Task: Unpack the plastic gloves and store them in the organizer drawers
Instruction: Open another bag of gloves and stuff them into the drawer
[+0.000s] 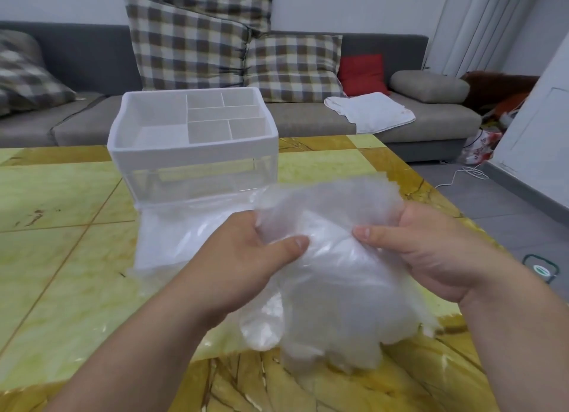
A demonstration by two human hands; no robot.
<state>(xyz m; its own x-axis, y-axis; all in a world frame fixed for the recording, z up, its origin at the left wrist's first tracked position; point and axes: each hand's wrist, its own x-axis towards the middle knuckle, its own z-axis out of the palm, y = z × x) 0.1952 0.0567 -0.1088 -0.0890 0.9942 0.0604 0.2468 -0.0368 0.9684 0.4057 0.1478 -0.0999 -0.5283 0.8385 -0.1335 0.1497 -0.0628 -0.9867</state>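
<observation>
A thick bundle of translucent plastic gloves [332,276] hangs above the table between both hands, its finger ends drooping towards me. My left hand [246,257] grips the bundle's left side, thumb on top. My right hand [425,251] pinches the right side. A white organizer [194,144] with a divided top tray stands behind, with clear drawers underneath. In front of it lies a clear, pulled-out drawer or flat plastic bag [172,239]; I cannot tell which.
The yellow-green and brown marble table [61,257] ends on the right near my right wrist. Behind stands a grey sofa [308,116] with checked cushions and a white cloth [369,111]. A cable lies on the grey floor at right.
</observation>
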